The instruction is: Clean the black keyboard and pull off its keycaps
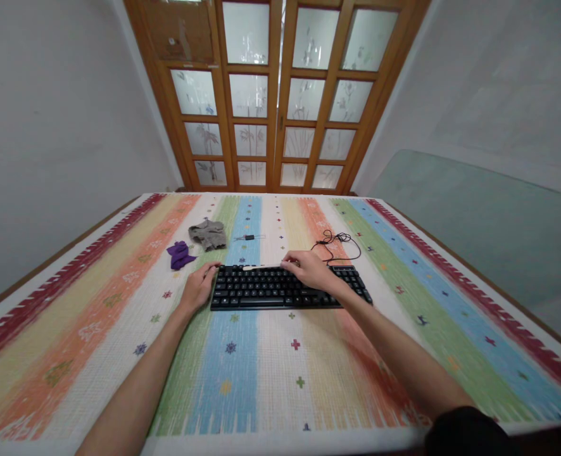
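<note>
A black keyboard [280,288] lies on the striped tablecloth [261,367] in front of me. My left hand [199,288] rests at the keyboard's left end with its fingers curled against the edge. My right hand [309,269] lies over the upper middle rows, fingers closed on a thin pale stick-like thing [261,267] that lies along the keyboard's top edge. I cannot make out what that thing is. The keyboard's black cable [338,244] coils just behind my right hand.
A purple cloth [180,254] and a grey cloth [208,234] lie behind and to the left of the keyboard. A small dark tool [249,237] sits beside the grey cloth. Wooden glazed doors [275,95] stand past the table's far edge.
</note>
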A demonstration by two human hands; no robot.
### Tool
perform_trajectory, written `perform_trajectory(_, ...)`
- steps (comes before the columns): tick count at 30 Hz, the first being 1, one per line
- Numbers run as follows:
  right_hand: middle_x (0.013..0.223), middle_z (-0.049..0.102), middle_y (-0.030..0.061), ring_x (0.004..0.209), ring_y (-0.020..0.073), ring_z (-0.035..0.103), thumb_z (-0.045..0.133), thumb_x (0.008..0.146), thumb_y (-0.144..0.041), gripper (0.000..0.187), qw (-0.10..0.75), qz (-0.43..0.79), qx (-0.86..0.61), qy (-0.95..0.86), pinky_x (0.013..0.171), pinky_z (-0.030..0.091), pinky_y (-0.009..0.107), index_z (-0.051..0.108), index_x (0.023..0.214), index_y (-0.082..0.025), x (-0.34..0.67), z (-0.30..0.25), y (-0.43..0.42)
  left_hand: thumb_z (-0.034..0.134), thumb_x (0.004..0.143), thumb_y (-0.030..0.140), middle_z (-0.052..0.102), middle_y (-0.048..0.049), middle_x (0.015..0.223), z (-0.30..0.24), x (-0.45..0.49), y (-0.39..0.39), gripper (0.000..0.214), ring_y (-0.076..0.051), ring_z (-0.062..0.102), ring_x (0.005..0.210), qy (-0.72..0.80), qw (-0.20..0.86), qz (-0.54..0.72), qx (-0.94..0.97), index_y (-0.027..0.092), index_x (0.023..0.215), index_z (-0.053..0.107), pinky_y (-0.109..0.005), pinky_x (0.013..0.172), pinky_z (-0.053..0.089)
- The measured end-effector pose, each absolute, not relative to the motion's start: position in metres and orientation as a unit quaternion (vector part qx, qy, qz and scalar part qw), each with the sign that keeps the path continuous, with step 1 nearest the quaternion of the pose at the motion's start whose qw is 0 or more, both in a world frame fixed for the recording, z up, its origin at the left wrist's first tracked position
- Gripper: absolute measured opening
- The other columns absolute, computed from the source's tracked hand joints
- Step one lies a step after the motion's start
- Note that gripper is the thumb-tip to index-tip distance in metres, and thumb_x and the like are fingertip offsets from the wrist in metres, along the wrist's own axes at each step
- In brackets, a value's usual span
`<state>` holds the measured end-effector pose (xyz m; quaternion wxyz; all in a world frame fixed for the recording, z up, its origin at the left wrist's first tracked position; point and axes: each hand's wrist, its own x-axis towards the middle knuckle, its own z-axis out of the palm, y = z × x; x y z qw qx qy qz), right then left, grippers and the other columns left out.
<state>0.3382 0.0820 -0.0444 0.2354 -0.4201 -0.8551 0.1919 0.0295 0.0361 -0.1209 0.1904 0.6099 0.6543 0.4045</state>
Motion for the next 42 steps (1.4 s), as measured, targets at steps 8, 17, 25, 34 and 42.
perform_trajectory(8,0.091,0.073,0.0087,0.084,0.0186,0.064,0.054,0.094,-0.028,0.020,0.160,0.165,-0.410,-0.883,0.071,0.038,0.026,0.070,0.095,-0.015,0.251,-0.062,0.079,0.039,0.088,0.046,0.073,-0.0077,0.106,-0.126,0.026,0.039,0.045,-0.024,0.065,0.100,0.634,0.221,0.459,0.582,0.017,0.106,0.068,-0.038,0.092,0.050)
perform_trajectory(17,0.095,0.073,0.0091,0.088,0.0202,0.065,0.051,0.095,-0.030,0.023,0.119,0.129,-0.431,-0.885,0.072,0.039,0.026,0.071,0.095,-0.018,0.252,-0.069,0.074,0.051,0.081,0.047,0.072,-0.0108,0.110,-0.127,0.026,0.040,0.043,-0.025,0.067,0.099,0.623,0.251,0.460,0.581,0.015,0.106,0.067,-0.037,0.088,0.053)
perform_trajectory(25,0.085,0.074,0.0071,0.080,0.0191,0.064,0.054,0.092,-0.028,0.020,0.122,0.135,-0.451,-0.874,0.066,0.036,0.026,0.072,0.086,-0.019,0.285,-0.072,0.080,0.051,0.081,0.052,0.072,-0.0108,0.109,-0.124,0.030,0.037,0.049,-0.023,0.070,0.081,0.635,0.251,0.436,0.586,0.015,0.111,0.066,-0.034,0.077,0.055)
perform_trajectory(34,0.070,0.069,0.0038,0.065,0.0158,0.058,0.058,0.087,-0.024,0.018,0.146,0.136,-0.463,-0.863,0.061,0.034,0.025,0.072,0.077,-0.018,0.330,-0.073,0.084,0.052,0.081,0.055,0.074,-0.0092,0.100,-0.120,0.032,0.034,0.051,-0.020,0.068,0.067,0.649,0.221,0.412,0.601,0.016,0.110,0.067,-0.031,0.065,0.053)
perform_trajectory(42,0.066,0.066,0.0035,0.061,0.0144,0.054,0.060,0.084,-0.022,0.017,0.150,0.151,-0.483,-0.849,0.058,0.031,0.024,0.071,0.073,-0.016,0.375,-0.069,0.086,0.053,0.079,0.053,0.072,-0.0109,0.108,-0.117,0.033,0.034,0.051,-0.017,0.063,0.058,0.652,0.204,0.409,0.604,0.015,0.110,0.066,-0.032,0.063,0.051)
